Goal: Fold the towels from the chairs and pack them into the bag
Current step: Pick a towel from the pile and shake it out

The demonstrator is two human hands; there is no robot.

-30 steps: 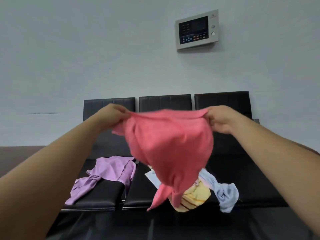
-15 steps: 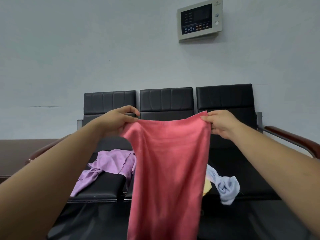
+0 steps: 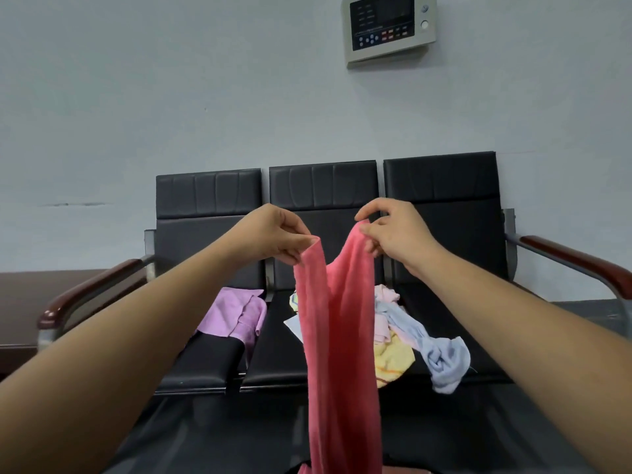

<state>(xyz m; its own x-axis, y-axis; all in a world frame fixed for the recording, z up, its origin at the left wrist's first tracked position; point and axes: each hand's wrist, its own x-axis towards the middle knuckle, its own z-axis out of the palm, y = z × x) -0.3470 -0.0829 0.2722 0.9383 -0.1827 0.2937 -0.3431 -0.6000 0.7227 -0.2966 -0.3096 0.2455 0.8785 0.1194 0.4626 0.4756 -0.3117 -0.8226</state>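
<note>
A pink-red towel hangs lengthwise in front of me, folded down its middle. My left hand pinches one top corner and my right hand pinches the other, the two corners held close together. Behind it stands a row of three black chairs. A purple towel lies crumpled on the left seat. A yellow towel, a light blue towel and a pale pink towel lie heaped on the middle seat. No bag shows in the frame.
The chair row has dark red armrests on the left and right. A wall panel with buttons hangs above. A brown surface lies at far left. Dark floor runs below the seats.
My hands have come together, bringing the towel's two top corners close, so the spread towel now hangs folded in a narrow strip. The towel had first been shaken out flat.
</note>
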